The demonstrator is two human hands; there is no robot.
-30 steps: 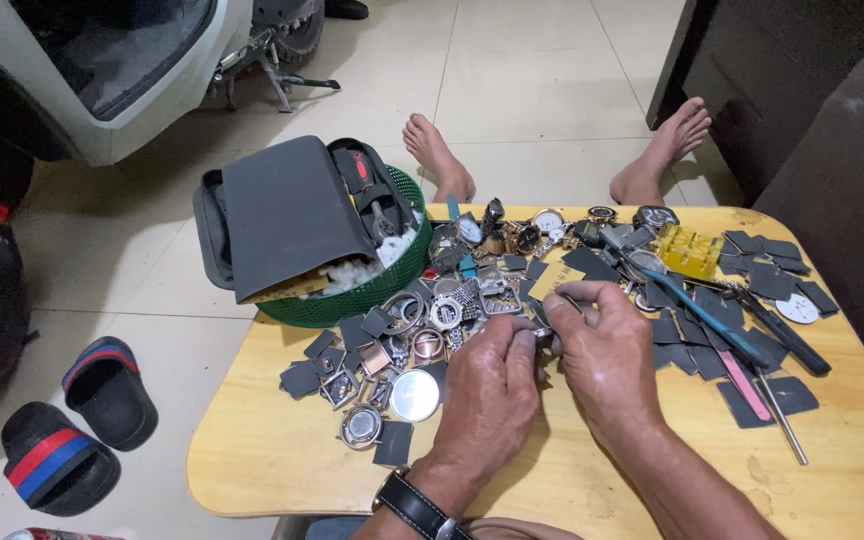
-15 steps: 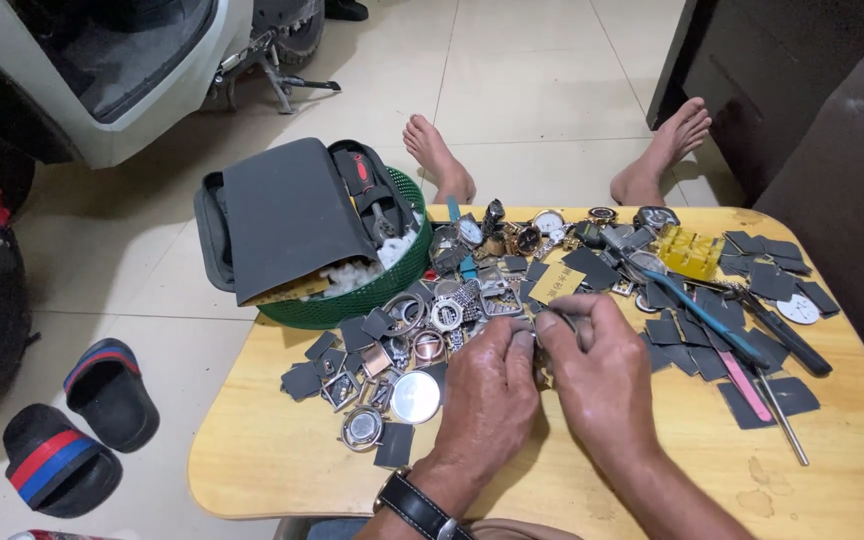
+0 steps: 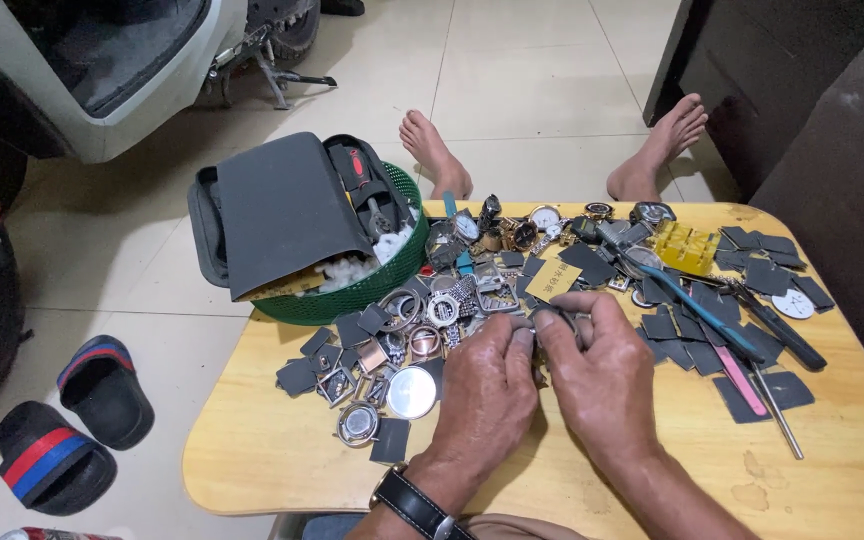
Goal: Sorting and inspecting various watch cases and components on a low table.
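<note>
My left hand (image 3: 489, 378) and my right hand (image 3: 600, 362) meet at the middle of a low wooden table (image 3: 282, 470), fingertips pinched together on a small metal watch part (image 3: 535, 322) that is mostly hidden by the fingers. A black watch is strapped on my left wrist (image 3: 414, 503). Just beyond the hands lies a heap of watch cases, rings and dark flat pieces (image 3: 402, 330). A round silver case back (image 3: 411, 392) lies left of my left hand.
A green basket (image 3: 372, 285) holding a grey zip case (image 3: 272, 205) sits at the table's far left corner. A blue-handled tool (image 3: 697, 305), a yellow block (image 3: 685, 246) and thin tools lie to the right. My bare feet (image 3: 434, 150) rest beyond the table; sandals (image 3: 102, 385) lie on the floor.
Both hands have stayed together at the table's middle, with the fingers shifting slightly around the small part. Nothing else on the table has moved.
</note>
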